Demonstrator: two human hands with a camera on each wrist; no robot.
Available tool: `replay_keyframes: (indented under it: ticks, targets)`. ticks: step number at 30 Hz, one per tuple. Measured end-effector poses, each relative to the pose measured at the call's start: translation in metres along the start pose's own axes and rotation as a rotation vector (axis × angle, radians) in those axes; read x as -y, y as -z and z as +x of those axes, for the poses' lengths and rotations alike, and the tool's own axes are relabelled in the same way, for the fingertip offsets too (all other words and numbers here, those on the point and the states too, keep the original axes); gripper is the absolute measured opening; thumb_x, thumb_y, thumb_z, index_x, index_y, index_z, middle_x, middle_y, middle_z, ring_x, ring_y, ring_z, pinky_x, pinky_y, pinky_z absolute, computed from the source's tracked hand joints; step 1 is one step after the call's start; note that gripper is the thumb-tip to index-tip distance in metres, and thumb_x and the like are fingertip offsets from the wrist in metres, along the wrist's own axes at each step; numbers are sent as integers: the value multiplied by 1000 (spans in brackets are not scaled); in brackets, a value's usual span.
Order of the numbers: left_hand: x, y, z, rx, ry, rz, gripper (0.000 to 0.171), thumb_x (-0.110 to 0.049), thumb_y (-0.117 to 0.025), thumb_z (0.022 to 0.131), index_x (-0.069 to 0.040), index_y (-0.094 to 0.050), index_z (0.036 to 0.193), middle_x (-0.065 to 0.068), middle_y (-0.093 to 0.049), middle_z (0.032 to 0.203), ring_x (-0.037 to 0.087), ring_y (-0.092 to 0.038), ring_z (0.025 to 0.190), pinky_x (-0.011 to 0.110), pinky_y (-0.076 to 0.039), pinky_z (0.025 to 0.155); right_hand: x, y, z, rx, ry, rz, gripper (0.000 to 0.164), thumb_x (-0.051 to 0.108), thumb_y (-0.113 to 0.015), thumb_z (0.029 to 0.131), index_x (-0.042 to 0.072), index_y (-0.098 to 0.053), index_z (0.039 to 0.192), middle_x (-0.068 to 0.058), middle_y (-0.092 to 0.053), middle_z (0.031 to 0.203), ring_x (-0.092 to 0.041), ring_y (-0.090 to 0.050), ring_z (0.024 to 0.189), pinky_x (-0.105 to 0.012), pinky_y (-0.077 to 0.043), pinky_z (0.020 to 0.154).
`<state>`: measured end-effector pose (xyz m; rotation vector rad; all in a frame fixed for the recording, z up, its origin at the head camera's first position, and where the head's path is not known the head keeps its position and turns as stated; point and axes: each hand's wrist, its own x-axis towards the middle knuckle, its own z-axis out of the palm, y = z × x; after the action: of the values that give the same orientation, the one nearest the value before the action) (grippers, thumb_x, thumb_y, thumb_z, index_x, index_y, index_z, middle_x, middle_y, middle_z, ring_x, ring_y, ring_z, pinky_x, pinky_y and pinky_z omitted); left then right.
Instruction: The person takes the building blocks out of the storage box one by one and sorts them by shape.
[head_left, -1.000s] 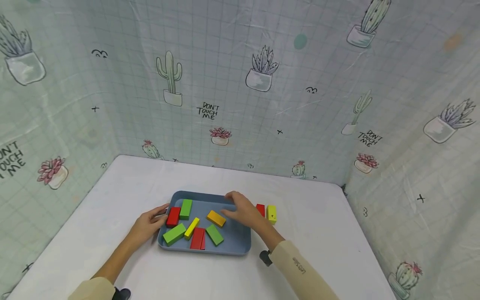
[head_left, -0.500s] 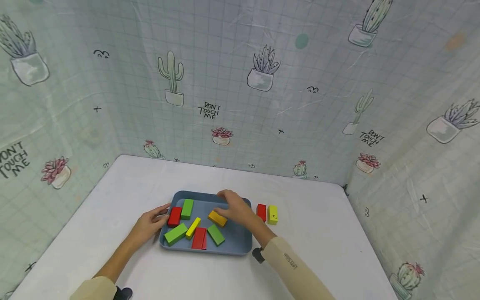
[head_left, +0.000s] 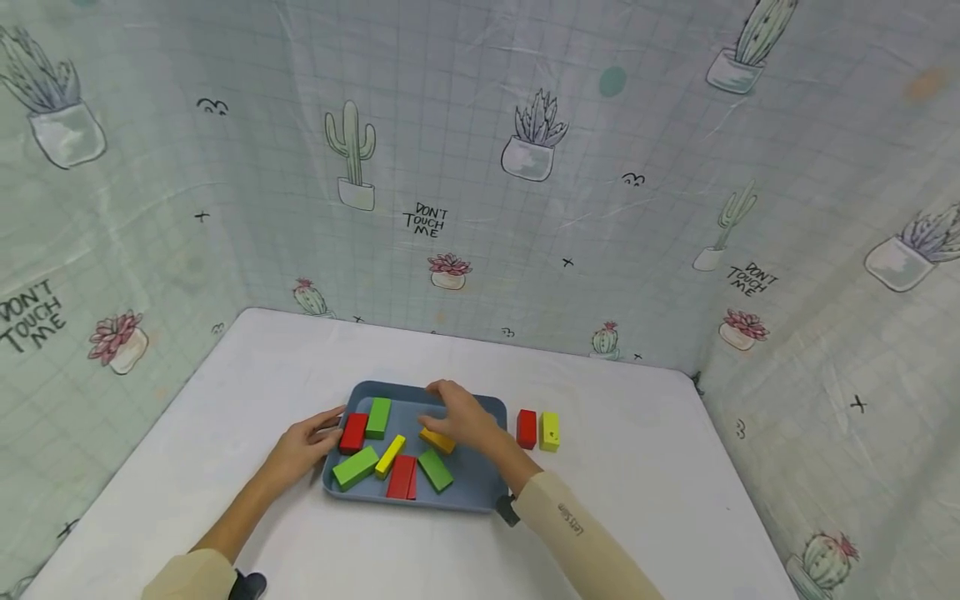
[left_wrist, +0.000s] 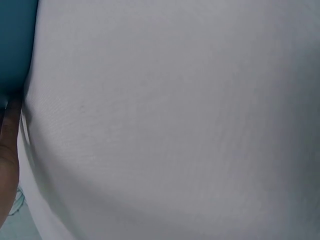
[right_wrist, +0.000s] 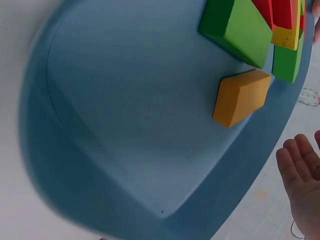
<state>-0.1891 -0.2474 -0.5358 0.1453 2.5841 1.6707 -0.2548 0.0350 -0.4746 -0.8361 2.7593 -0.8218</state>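
A blue-grey tray (head_left: 450, 507) lies on the table with several blocks inside. My left hand (head_left: 300, 450) touches its left side with fairly straight fingers; in the left wrist view one finger (left_wrist: 9, 145) meets the tray's outer wall. Over the tray's back right part hovers my right hand (head_left: 467, 418), thumb and fingers spread with nothing between them. Its thumb is nearest an orange block (head_left: 439, 442) and partly hides it in the head view. In the right wrist view, that orange block (right_wrist: 242, 97) rests on the tray floor, apart from the hand (right_wrist: 303, 185).
Green blocks (head_left: 435, 471), red blocks (head_left: 353, 434) and a narrow yellow block (head_left: 390, 457) fill the tray's left and front. Outside, right of the tray, a red block (head_left: 527, 429) and a yellow block (head_left: 550, 432) stand on the white table (head_left: 637, 500). Cactus-print cloth (head_left: 450, 167) surrounds the table.
My right hand has moved left over the tray, closer to the orange block, its fingers still spread. The red block outside the tray has come into full view. My left hand stays at the tray.
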Motion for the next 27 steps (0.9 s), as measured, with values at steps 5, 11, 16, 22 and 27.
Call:
replay_keyframes:
  ticks: [5,11,16,22,27]
  targets:
    - [-1,0,1,-6,-10,8,49,-20,-56,96,-4,-43,141,26,-47,133,38,-52,115,35,-48,90,2,-3,3,-4,-15,27,52,29,-68,88,6,-49,130,-7,-54,126,-21,-52,114,-29,-45,94]
    - [1,-2,2,-12,-7,3,50,-22,-57,96,-5,-43,141,26,-47,133,37,-53,115,34,-49,89,6,-3,6,3,-2,44,52,28,-68,88,5,-48,131,-8,-53,126,-22,-52,114,-28,-45,94]
    - [1,-1,3,-23,-17,-7,50,-21,-57,96,-5,-43,141,25,-47,133,37,-53,115,35,-49,89,11,-4,10,-3,5,38,53,28,-68,88,5,-49,131,-7,-53,127,-20,-52,114,-28,-45,95]
    - [2,-6,-1,-5,-4,-17,49,-19,-57,96,-4,-43,141,26,-48,132,37,-53,115,33,-49,89,8,-14,9,23,3,2,55,33,-68,88,5,-49,132,-8,-53,126,-19,-52,113,-29,-45,94]
    - [1,-6,-3,-34,-8,-3,47,-17,-57,96,-3,-45,140,25,-49,131,37,-53,114,35,-48,90,10,-18,13,23,21,-3,56,33,-68,88,5,-48,132,-9,-53,126,-21,-52,113,-30,-46,93]
